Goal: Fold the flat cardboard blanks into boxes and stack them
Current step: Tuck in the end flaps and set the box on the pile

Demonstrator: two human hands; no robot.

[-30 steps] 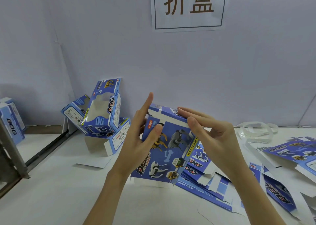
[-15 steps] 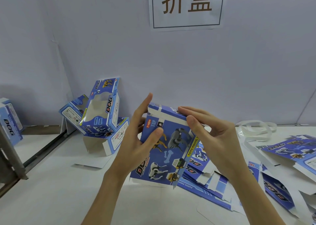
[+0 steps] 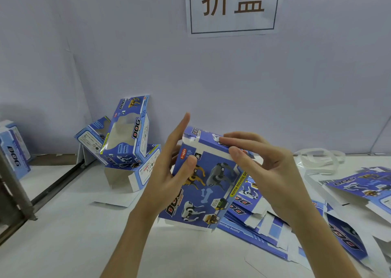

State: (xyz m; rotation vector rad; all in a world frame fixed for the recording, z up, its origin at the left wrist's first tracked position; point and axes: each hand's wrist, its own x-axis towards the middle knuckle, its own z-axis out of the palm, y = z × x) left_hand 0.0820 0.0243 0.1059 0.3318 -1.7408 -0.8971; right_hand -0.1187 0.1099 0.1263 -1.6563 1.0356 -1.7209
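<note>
Since a second ago the right hand has curled its fingers down on the top flap of the box at frame centre, the left hand gripping its side, so tucking that flap likely comes next.

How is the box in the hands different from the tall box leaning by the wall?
The held box is gripped by the left hand and right hand; the leaning box rests untouched on other boxes. The held box shows a solid face with printed dogs; the leaning box shows a cut-out window. Both are blue and say DOG.
</note>
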